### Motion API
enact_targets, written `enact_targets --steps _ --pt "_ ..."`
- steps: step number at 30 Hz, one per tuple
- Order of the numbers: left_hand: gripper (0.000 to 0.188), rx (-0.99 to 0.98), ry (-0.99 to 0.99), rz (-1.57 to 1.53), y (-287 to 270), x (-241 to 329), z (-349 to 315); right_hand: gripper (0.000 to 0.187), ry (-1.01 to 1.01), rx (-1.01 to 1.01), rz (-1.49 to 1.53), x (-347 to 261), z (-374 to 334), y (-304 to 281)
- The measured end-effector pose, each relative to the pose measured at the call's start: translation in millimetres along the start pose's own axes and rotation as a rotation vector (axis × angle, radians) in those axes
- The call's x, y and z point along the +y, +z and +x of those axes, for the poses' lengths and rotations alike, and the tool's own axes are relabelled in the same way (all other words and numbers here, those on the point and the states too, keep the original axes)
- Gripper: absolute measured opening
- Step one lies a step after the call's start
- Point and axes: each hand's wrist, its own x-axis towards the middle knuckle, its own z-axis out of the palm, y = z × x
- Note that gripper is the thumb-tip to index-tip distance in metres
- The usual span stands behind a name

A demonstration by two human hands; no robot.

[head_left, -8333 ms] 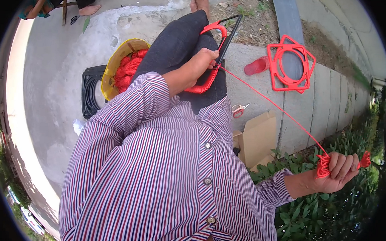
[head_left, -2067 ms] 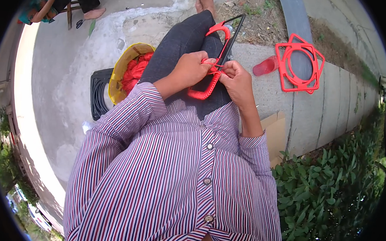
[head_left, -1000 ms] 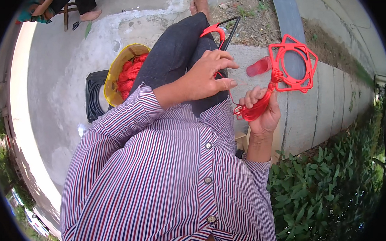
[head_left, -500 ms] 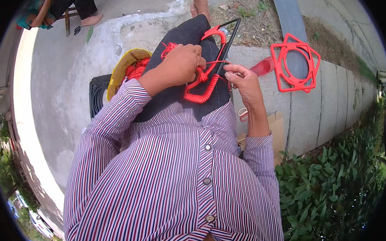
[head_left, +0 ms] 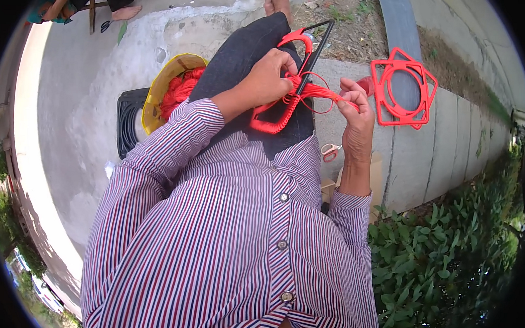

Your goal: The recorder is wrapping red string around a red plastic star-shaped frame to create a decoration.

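Note:
A black frame (head_left: 321,44), partly wrapped in tight coils of red cord (head_left: 274,127), leans across my dark-trousered lap. A loose bundle of red cord (head_left: 317,91) passes through the frame and stretches rightward, with one strand looping out around it. My left hand (head_left: 269,76) is closed at the frame's inner side, its fingertips against the bundle where it meets the black bar; part of its grip is hidden. To the right of the frame, my right hand (head_left: 357,112) pinches the far end of the bundle between thumb and fingers.
A yellow container (head_left: 153,98) of red cord stands left of my leg, beside black frames (head_left: 129,123). Red frames (head_left: 423,117) lie at right. Scissors (head_left: 330,153) and cardboard (head_left: 375,183) are by my right forearm. Another person's foot (head_left: 126,14) shows at far left; leafy plants (head_left: 428,259) grow at right.
The red cord bundle, formerly on the left side of the frame under my left hand, now extends through it to the right. My right hand has moved right and grips its end.

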Motion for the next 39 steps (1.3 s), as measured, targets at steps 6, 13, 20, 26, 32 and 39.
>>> enact_targets --steps 6,13,20,26,32,39 --pt "0.019 -0.325 -0.656 -0.940 16.6 -12.3 1.9 0.011 -0.015 -0.185 0.907 -65.2 -31.3 -81.4" --pt "0.020 -0.246 -0.619 -0.802 28.4 1.7 -10.8 0.015 0.059 0.212 0.609 -34.6 -26.8 -43.3" --pt "0.024 -0.229 -0.645 -0.877 28.8 -1.4 -11.1 0.024 0.417 -0.061 0.242 -17.3 -24.0 37.2" --pt "0.016 -0.224 -0.686 -0.927 33.0 -3.1 -6.4 0.027 0.346 -0.261 0.201 -57.4 -47.6 46.3" --pt "0.025 -0.192 -0.649 -0.840 35.3 -2.9 -8.7 0.020 0.154 -0.056 0.081 -96.4 -35.6 -22.4" --pt "0.036 0.004 0.356 0.060 31.9 57.7 -30.5 0.025 -0.314 -0.090 0.743 -159.1 -37.3 -116.3"
